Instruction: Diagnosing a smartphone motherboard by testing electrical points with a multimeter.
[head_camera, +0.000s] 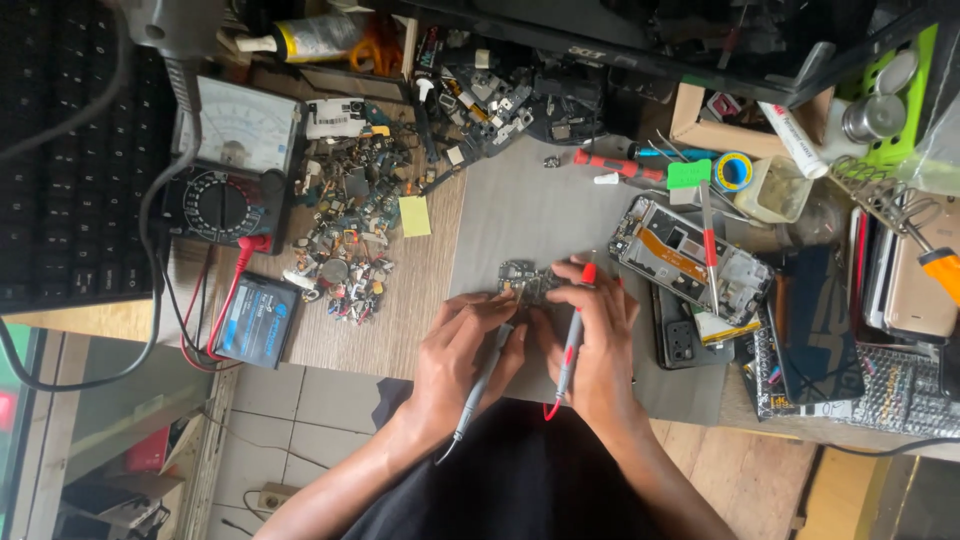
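A small circuit board (522, 281) lay on the grey mat (530, 210) that covered the middle of the desk (420, 290), and everything else is placed from that board. The left hand (462, 352) gripped a grey probe (482, 380) pen-fashion, its tip angled up to the board's near edge; the right hand (597, 340) pinched a red probe (572, 345) likewise, its fingertips also resting on the board, seemingly to steady it while both tips met it. Far left of the board stood an analog meter (232, 165), dial facing up where it could be read, its leads trailing over the desk edge. Between meter and board lay a loose heap of small parts (345, 235). Right of the board sat an opened phone frame (690, 262), and beyond it a clear cup (772, 188), contents too unclear to tell. Up right, a cardboard box (745, 130) held tubes and oddments.
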